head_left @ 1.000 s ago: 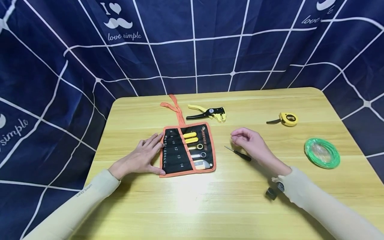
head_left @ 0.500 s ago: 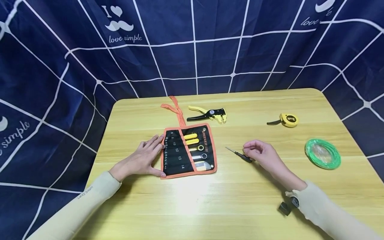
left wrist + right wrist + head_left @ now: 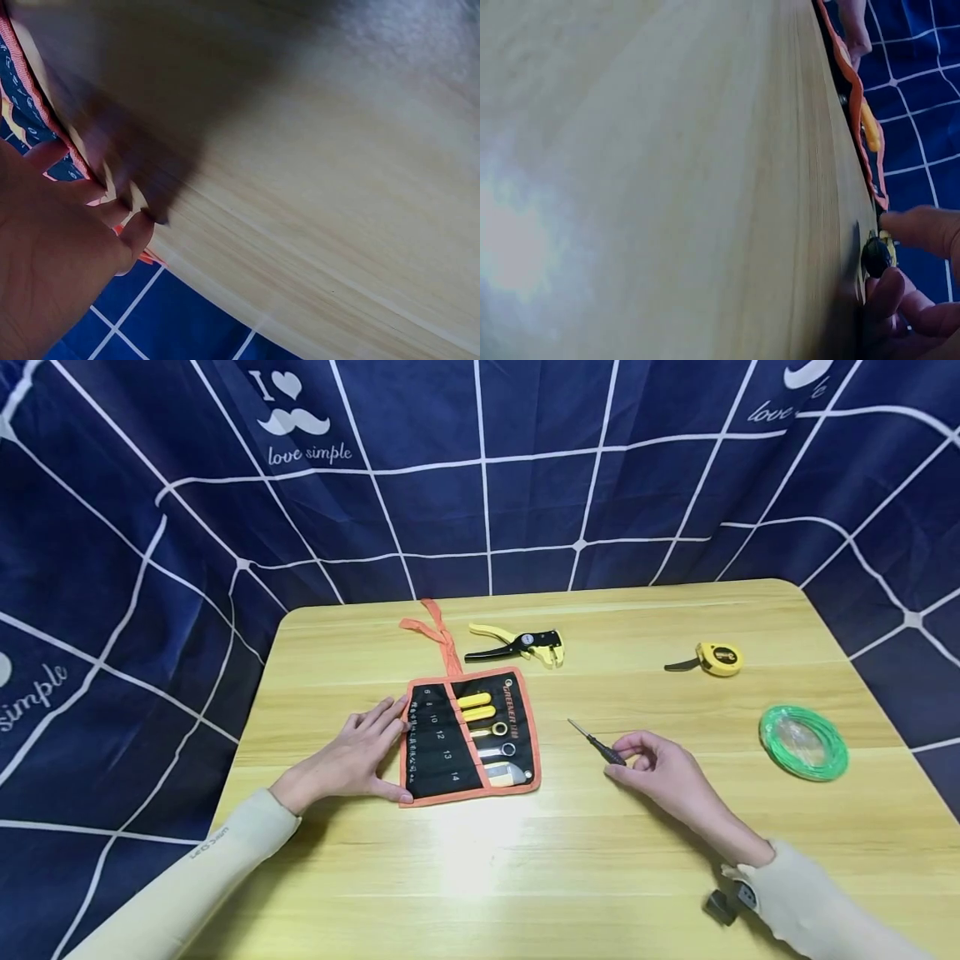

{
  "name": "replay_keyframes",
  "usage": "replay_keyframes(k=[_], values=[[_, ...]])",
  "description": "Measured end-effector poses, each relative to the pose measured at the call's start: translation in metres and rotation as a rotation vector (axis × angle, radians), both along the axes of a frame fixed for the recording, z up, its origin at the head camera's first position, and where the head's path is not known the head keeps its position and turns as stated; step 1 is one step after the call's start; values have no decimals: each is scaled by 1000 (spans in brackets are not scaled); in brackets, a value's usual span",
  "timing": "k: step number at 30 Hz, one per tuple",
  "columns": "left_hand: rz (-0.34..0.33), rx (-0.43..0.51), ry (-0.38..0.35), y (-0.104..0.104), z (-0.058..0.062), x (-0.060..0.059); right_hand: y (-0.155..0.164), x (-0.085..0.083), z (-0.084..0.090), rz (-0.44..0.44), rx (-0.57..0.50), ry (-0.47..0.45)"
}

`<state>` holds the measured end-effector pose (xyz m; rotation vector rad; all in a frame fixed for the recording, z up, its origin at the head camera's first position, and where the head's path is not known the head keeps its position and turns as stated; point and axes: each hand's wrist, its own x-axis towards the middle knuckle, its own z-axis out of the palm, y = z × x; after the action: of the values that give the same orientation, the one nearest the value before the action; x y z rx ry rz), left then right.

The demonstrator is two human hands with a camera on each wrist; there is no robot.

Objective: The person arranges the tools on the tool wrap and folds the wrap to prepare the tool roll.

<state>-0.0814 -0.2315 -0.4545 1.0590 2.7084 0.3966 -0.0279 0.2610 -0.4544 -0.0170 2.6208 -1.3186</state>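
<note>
A black tool roll (image 3: pixel 468 737) with orange trim lies unrolled at the table's middle, holding wrenches and yellow-handled tools. My left hand (image 3: pixel 360 752) rests flat on the table, its straight fingers touching the roll's left edge (image 3: pixel 75 161). My right hand (image 3: pixel 656 768) pinches the black handle of a small screwdriver (image 3: pixel 596 743) right of the roll, its thin shaft pointing up and left. In the right wrist view the round end of the screwdriver handle (image 3: pixel 875 257) sits between my fingertips (image 3: pixel 922 229).
A yellow-and-black wire stripper (image 3: pixel 517 645) lies behind the roll. A yellow tape measure (image 3: pixel 718 658) and a green wire coil (image 3: pixel 804 743) sit at the right. The wooden table (image 3: pixel 525 860) is backed by a blue grid cloth.
My right hand came down and back toward me, closed on the screwdriver's handle and tilted it. The left hand stayed on the roll's edge.
</note>
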Motion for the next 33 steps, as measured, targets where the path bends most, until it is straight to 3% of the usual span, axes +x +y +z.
replay_keyframes(k=[5,12,24,33], values=[[1,6,0,0,-1,0,0,-1,0,1,59,23],[1,8,-4,0,-1,0,1,-4,-1,11,59,35],[10,14,-14,0,-1,1,7,-8,-6,-45,-136,-23],[6,25,-10,0,-1,1,3,-21,-3,-100,-282,-28]])
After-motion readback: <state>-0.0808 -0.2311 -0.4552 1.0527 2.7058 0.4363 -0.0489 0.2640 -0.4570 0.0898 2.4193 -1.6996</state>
